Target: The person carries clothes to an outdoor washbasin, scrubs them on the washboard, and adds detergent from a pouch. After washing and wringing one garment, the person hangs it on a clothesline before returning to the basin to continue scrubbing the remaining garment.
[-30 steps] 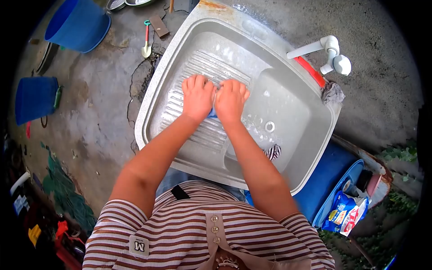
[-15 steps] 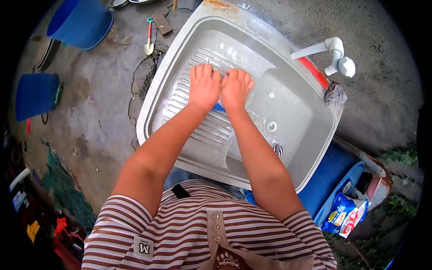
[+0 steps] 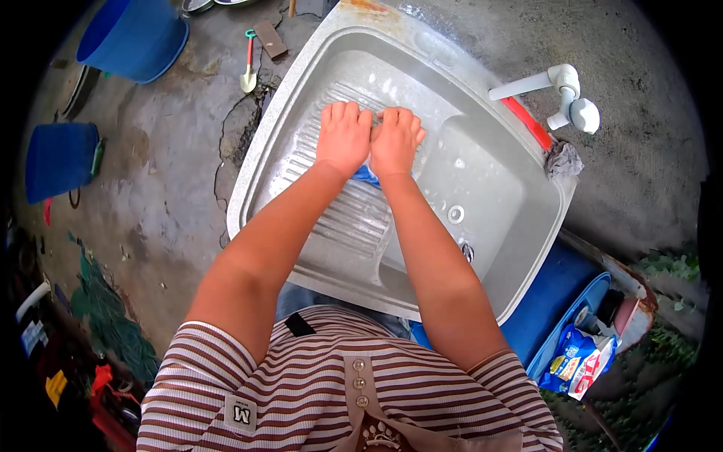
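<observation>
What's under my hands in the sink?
Something blue pokes out from under your left hand and right hand, over the ribbed washboard. Your hands cover the rest.

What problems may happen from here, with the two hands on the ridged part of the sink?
The left hand and right hand, gripping blue cloth, might scrape on the ridges. The small dark-and-white item could slide over the drain hole and slow the water. The blue-and-white bag beside the sink might fall.
</observation>
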### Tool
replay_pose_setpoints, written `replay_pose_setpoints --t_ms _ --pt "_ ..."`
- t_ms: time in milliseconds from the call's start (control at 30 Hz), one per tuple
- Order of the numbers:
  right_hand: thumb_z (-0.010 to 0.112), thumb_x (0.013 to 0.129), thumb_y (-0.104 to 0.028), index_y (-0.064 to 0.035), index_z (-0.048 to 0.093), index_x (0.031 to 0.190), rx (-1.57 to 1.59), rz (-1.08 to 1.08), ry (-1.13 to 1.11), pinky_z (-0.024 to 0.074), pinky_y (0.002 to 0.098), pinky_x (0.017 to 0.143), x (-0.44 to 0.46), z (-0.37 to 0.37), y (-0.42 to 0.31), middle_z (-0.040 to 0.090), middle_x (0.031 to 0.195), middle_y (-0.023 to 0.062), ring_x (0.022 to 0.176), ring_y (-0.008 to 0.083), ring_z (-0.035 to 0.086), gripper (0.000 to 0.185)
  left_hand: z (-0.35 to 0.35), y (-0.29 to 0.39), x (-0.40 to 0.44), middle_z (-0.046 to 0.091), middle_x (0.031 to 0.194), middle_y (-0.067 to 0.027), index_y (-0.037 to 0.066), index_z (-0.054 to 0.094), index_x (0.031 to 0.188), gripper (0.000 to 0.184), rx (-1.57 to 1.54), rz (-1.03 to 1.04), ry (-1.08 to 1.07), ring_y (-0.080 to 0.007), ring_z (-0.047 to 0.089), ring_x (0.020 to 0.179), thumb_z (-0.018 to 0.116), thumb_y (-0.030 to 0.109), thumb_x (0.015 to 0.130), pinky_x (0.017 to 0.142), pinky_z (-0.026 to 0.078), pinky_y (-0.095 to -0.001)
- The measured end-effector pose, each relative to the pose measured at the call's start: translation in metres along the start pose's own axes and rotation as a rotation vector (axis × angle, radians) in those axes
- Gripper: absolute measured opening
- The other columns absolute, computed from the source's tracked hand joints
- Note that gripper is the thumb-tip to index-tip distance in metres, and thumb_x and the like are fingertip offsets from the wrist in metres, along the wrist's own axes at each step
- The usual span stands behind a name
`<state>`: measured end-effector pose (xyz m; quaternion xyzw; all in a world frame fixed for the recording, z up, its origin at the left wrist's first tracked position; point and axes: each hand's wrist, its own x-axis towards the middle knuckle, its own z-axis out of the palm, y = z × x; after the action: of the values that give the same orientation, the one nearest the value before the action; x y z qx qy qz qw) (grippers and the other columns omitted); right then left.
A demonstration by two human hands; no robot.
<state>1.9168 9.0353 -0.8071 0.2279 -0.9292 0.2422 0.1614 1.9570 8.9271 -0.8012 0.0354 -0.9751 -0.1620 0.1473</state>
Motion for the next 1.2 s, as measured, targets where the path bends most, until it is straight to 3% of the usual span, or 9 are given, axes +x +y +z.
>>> replay_pose_setpoints --t_ms 67,233,367,567,667,833,900,1033,1200 --pt "0.064 0.079 -0.012 -0.0107 0.062 0.094 -0.036 0.005 0.044 0.0353 0.0473 0.091 -0.016 -0.006 -0.002 0.059 0.105 0.0110 0.103 0.0329 0.053 0.015 -0.004 0.002 -0.013 0.057 0.100 -0.0109 0.009 0.061 0.092 0.010 -0.007 0.031 0.145 -0.0314 0.051 0.106 0.058 0.017 0.088 0.101 0.035 -0.0480" --pt "0.064 0.078 -0.010 -0.0069 0.061 0.094 0.182 -0.105 -0.160 0.0365 0.0473 0.087 -0.118 -0.072 -0.030 0.059 0.107 0.0113 0.100 0.0319 0.054 0.016 -0.052 0.019 -0.128 0.052 0.094 -0.0137 0.007 0.058 0.089 0.009 -0.311 0.172 -0.105 -0.0343 0.050 0.094 0.058 0.014 0.083 0.090 0.039 -0.0475" --pt "0.062 0.081 -0.007 -0.0060 0.061 0.094 0.174 -0.166 -0.123 0.0367 0.0463 0.084 -0.100 -0.045 -0.015 0.059 0.106 0.0108 0.100 0.0313 0.054 0.013 -0.036 0.014 -0.097 0.052 0.092 -0.0141 0.008 0.055 0.090 0.006 -0.178 0.200 -0.104 -0.0346 0.050 0.093 0.054 0.012 0.085 0.090 0.039 -0.0463" --pt "0.063 0.085 -0.010 -0.0088 0.065 0.100 0.061 0.077 -0.121 0.0388 0.0457 0.093 0.003 -0.003 0.003 0.061 0.104 0.0106 0.105 0.0322 0.054 0.015 0.011 -0.006 0.004 0.058 0.094 -0.0102 0.010 0.058 0.092 0.008 -0.089 0.041 0.040 -0.0307 0.053 0.096 0.059 0.018 0.092 0.088 0.040 -0.0435" --pt "0.066 0.088 -0.013 -0.0080 0.065 0.103 0.207 0.051 -0.061 0.0398 0.0490 0.099 -0.025 -0.011 0.012 0.063 0.107 0.0113 0.109 0.0339 0.056 0.016 0.001 -0.008 -0.016 0.060 0.098 -0.0094 0.009 0.063 0.097 0.018 -0.139 0.001 -0.007 -0.0318 0.054 0.100 0.066 0.027 0.093 0.091 0.041 -0.0441" --pt "0.075 0.088 -0.017 -0.0059 0.063 0.105 0.448 -0.059 -0.177 0.0456 0.0498 0.097 -0.080 -0.077 0.031 0.066 0.114 0.0135 0.109 0.0363 0.060 0.023 -0.065 -0.019 -0.078 0.063 0.102 -0.0105 0.008 0.068 0.106 0.024 -0.355 0.033 -0.088 -0.0335 0.055 0.110 0.076 0.017 0.085 0.099 0.042 -0.0467" --pt "0.082 0.084 -0.016 -0.0055 0.061 0.105 0.557 0.438 -0.368 0.0509 0.0416 0.087 -0.100 -0.105 0.028 0.067 0.110 0.0133 0.099 0.0296 0.064 0.031 -0.086 -0.014 -0.090 0.063 0.101 -0.0111 0.008 0.068 0.105 0.024 -0.360 -0.006 -0.178 -0.0335 0.055 0.110 0.076 0.014 0.083 0.097 0.044 -0.0459" --pt "0.080 0.090 -0.018 -0.0070 0.057 0.107 0.785 0.785 -0.379 0.0521 0.0320 0.073 -0.127 -0.124 0.026 0.064 0.096 0.0050 0.089 0.0135 0.062 0.030 -0.100 0.002 -0.105 0.063 0.097 -0.0132 0.005 0.066 0.103 0.018 -0.500 -0.185 -0.221 -0.0317 0.060 0.097 0.074 0.008 0.087 0.085 0.049 -0.0386" --pt "0.066 0.101 -0.020 -0.0101 0.056 0.116 1.470 1.117 -0.208 0.0517 0.0300 0.076 -0.143 -0.163 0.057 0.065 0.100 0.0051 0.090 0.0134 0.062 0.020 -0.099 -0.005 -0.123 0.061 0.097 -0.0064 0.003 0.062 0.108 0.015 -1.117 -0.710 -0.298 -0.0184 0.059 0.090 0.067 0.003 0.093 0.083 0.050 -0.0324"
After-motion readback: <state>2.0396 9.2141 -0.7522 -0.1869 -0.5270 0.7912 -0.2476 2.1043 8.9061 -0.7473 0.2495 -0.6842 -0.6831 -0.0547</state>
